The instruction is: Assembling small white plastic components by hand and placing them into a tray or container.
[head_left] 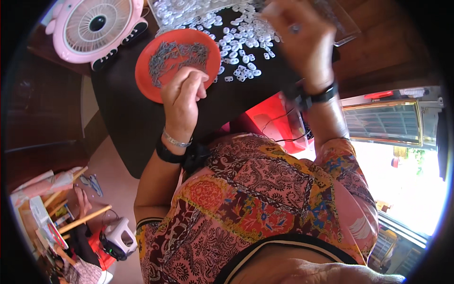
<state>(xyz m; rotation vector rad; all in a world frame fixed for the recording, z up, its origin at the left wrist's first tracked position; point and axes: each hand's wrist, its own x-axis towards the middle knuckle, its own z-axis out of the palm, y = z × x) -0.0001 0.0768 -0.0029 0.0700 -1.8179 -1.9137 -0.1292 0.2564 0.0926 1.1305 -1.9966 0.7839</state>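
Observation:
My left hand [183, 92] is closed, held at the near edge of a round red plate [143, 78]. What its fingers hold, if anything, is hidden. Heaped in the plate are many small, thin grey metal pieces [163, 59]. Just right of it, small white oval plastic pieces with holes [243, 71] lie scattered over the dark table [127, 113]. My right hand [305, 42] is raised at their right side. Motion smears its fingers, and a small shiny spot shows by them.
A pink fan [98, 23] stands at the far left. Behind the loose pieces is a clear tray [163, 19] of more white ones. A red container [272, 116] sits below the table's near edge. At lower left, another person's bare feet [81, 201] show near wooden poles.

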